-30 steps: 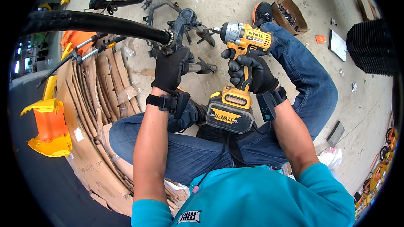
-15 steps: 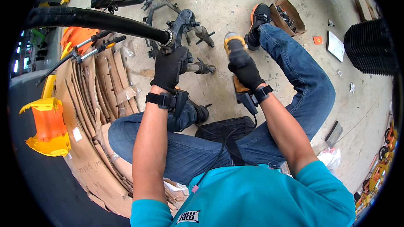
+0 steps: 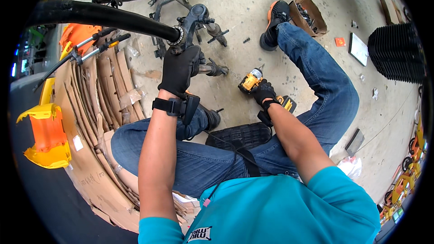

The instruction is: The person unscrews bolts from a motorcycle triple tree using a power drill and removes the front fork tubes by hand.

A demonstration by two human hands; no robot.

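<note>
My left hand (image 3: 180,70), in a black glove, is closed around the lower part of a dark front fork (image 3: 197,16), just below a ring bearing at the end of a long black tube (image 3: 104,18). One fork leg (image 3: 212,68) sticks out beside that hand. My right hand (image 3: 264,91), gloved too, grips the handle of a yellow and black cordless impact driver (image 3: 251,81). The driver is turned on its side low over the floor, its bit pointing away from me. Whether it touches the floor I cannot tell.
A small dark bolt (image 3: 246,40) lies beyond the driver. By my right shoe stands an open cardboard box (image 3: 312,13) of metal parts. Flattened cardboard (image 3: 90,153) is stacked at left, next to an orange and yellow plastic part (image 3: 47,133). Black stacked parts (image 3: 393,52) stand at right.
My right hand has come down and turned the impact driver from upright onto its side, near the floor. My left hand keeps its hold on the fork. A bolt on the floor is now visible.
</note>
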